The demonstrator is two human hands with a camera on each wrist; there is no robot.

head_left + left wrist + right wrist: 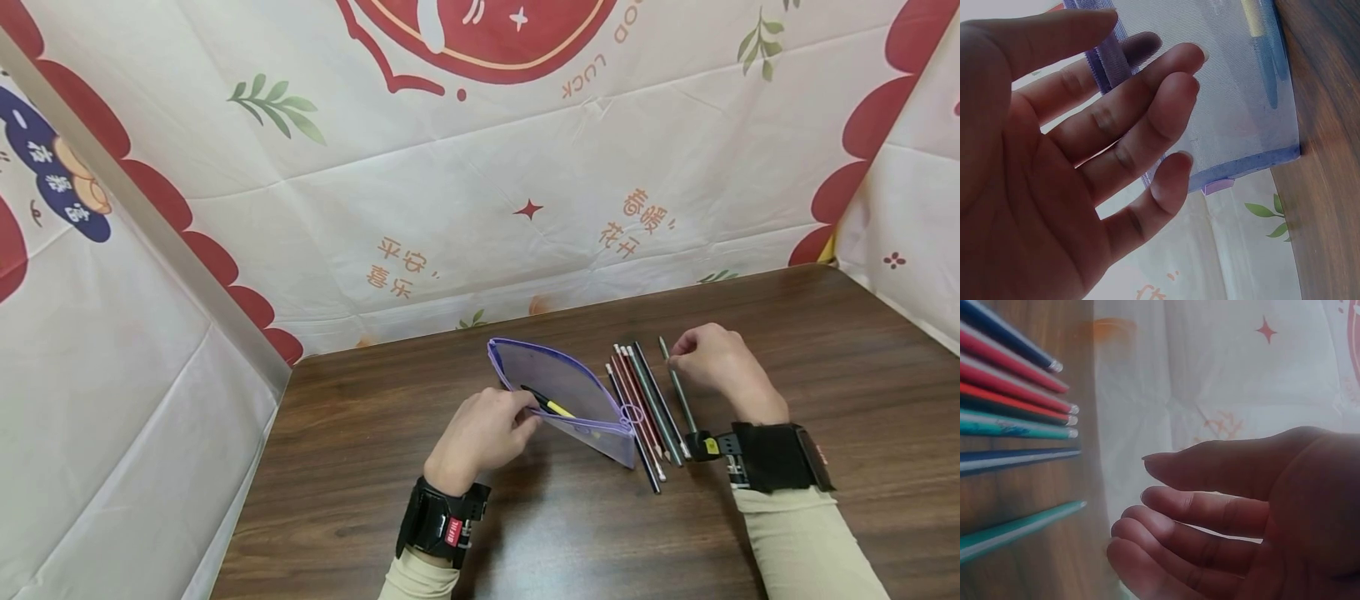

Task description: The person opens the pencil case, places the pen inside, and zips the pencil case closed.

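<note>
My left hand (483, 429) pinches the purple-edged rim of a see-through mesh zip pouch (551, 367) between thumb and index finger; in the left wrist view the other fingers curve loosely beside the mesh. The pouch mouth gapes, and a black-and-yellow pen (558, 408) shows inside it. My right hand (716, 362) hovers at the far end of a green pencil (681, 387), which lies apart from the others. In the right wrist view its thumb and fingers (1222, 512) are apart with nothing between them, and the green pencil (1022, 528) lies beside them.
Several pencils (651, 400), dark blue, red and green, lie side by side between the pouch and the green pencil. Everything rests on a brown wood-grain table (360, 467). A printed white cloth (465, 183) hangs behind its far edge.
</note>
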